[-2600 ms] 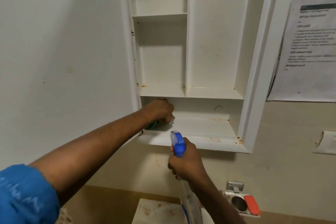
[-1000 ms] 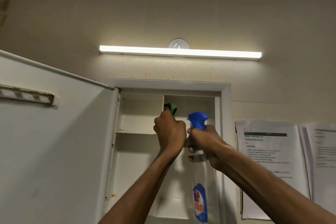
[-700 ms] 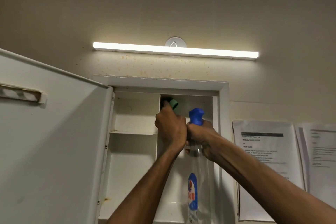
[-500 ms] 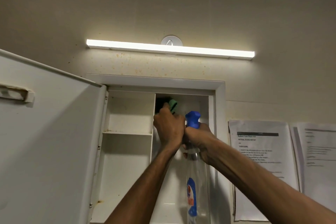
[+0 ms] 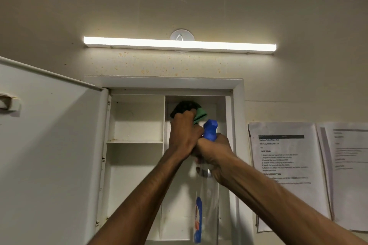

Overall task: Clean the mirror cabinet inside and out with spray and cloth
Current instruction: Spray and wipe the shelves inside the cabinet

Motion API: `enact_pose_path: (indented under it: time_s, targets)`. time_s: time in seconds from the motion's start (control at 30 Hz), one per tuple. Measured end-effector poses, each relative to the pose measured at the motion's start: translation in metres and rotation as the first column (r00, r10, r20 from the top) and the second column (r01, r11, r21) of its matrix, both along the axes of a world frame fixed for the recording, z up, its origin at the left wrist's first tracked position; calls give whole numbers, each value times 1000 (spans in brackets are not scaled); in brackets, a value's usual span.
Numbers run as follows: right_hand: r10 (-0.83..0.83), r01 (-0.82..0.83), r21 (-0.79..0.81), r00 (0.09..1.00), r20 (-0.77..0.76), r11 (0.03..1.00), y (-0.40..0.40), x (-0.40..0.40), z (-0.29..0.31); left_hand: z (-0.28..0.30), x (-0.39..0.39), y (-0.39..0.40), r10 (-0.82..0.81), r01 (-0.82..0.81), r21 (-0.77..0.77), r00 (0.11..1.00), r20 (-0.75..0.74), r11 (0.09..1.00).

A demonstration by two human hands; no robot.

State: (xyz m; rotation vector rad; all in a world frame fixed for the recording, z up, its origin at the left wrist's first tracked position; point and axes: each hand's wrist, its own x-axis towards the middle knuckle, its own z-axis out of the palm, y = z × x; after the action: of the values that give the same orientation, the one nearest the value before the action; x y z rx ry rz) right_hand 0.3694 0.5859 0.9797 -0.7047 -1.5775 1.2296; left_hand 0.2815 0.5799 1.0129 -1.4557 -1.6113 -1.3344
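Gripping a green cloth, left hand is pressing it high in the cabinet's right compartment. Right hand is clutching the spray bottle neck, touching the left, door hanging open leftward.

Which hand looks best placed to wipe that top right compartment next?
Left, probably. The left hand already holds the green cloth up there; the right hand is occupied gripping the spray bottle.
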Motion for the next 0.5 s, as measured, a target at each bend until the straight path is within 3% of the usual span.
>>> enact_pose_path:
  time_s: [0.17, 0.3, 0.5]
  targets:
    - [50, -49, -57, 999, 15, 997, -8, 20, -18, -6, -5, 11, 2, -8, -31, 981, -192, 999]
    - [54, -53, -48, 998, 36, 997, -12, 31, -28, -8, -4, 17, -63, 11, -149, 936, -347, 989]
    - [47, -44, -66, 998, 47, 997, -14, 40, -41, -8, -3, 19, -88, 29, -163, 926, -367, 986]
